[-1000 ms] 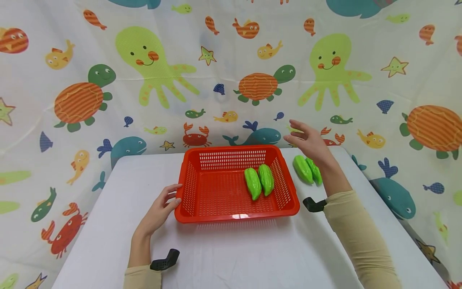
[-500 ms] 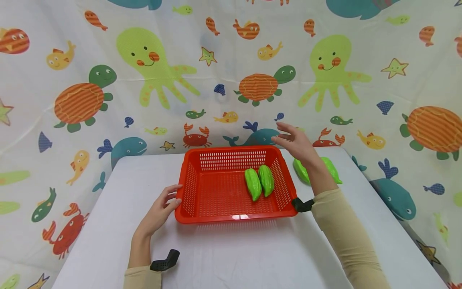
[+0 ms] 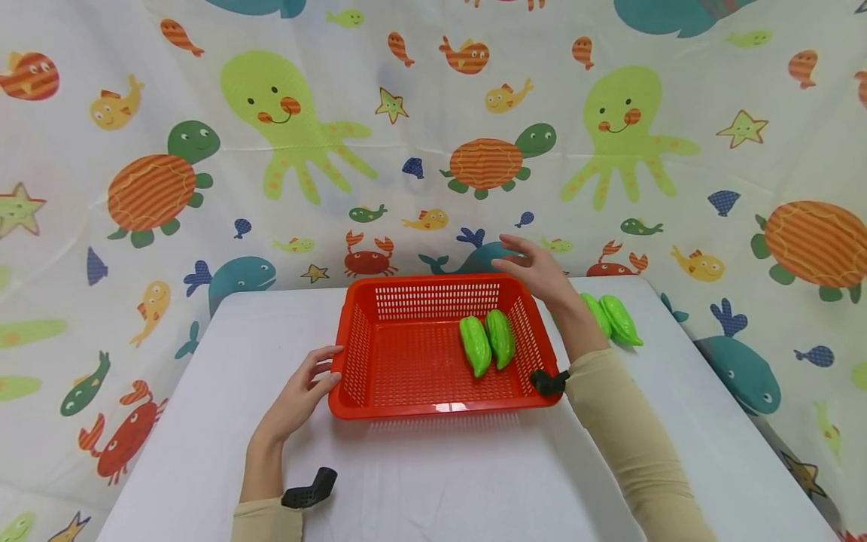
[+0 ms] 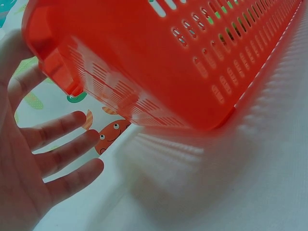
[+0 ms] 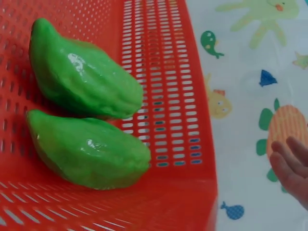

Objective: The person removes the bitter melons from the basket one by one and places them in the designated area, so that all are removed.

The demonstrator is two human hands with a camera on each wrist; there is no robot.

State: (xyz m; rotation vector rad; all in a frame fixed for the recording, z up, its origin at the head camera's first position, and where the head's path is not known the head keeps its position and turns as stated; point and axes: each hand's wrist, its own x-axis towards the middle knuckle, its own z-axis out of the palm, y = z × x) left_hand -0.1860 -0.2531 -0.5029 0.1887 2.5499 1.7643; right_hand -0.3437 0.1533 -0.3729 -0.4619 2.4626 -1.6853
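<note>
- Left hand (image 3: 298, 395) lay open, fingers touching the basket (image 3: 443, 406) edge.
- Right hand (image 3: 535, 269) hovered open, empty, above the basket's far corner.
- Two gourds (image 3: 488, 340) sat inside.

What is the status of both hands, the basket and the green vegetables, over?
Left hand open, touching red basket front-left corner. Right hand open, empty, above far-right rim. Two green vegetables inside; two more on table, right. Nothing blocking.

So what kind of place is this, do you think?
Probably a staged tabletop set, not a real kitchen: a white table walled in by a cartoon sea-animal curtain, with only a red basket and glossy green toy vegetables.
</note>
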